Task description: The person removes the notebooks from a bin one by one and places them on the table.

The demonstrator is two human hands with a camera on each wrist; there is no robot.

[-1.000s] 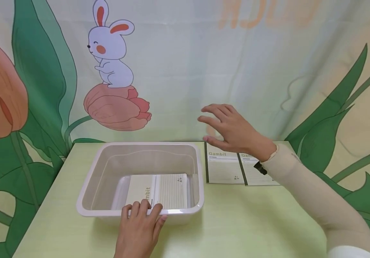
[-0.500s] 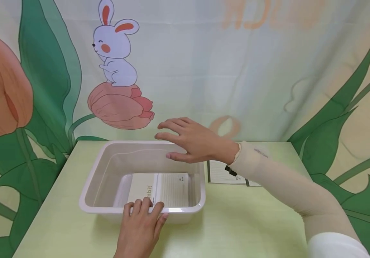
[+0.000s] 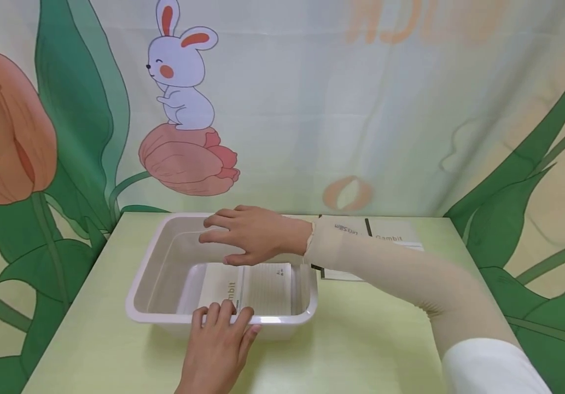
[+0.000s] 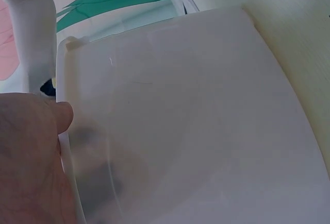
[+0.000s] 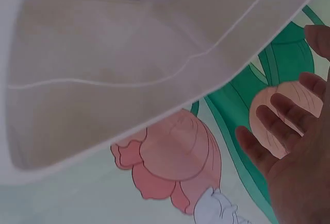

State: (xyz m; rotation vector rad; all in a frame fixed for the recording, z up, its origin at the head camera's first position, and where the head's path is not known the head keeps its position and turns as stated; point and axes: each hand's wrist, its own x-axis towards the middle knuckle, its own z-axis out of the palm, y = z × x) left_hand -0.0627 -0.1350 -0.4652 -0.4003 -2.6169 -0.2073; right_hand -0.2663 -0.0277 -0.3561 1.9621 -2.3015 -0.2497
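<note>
A light, off-white plastic basin (image 3: 289, 319) stands on the table. Inside it lies a notebook (image 3: 267, 290) with "Gambit" on its cover, turned sideways; I cannot tell if others lie beneath. My left hand (image 3: 215, 345) grips the basin's front rim, fingers hooked over the edge and thumb outside. In the left wrist view this hand (image 4: 36, 157) is against the basin's outer wall (image 4: 196, 110). My right hand (image 3: 257, 235) hovers above the basin's back half, fingers spread and holding nothing. The right wrist view shows its fingers apart from the basin wall (image 5: 93, 49).
Right of the basin, two more Gambit notebooks (image 3: 392, 238) lie side by side on the pale green table (image 3: 361, 334), partly hidden by my right forearm. Directly behind the table hangs a printed curtain (image 3: 287, 137) with a rabbit and tulips.
My right hand has moved left and down, from above the notebooks on the table to above the basin. The left hand keeps its hold on the rim. The view has shifted slightly.
</note>
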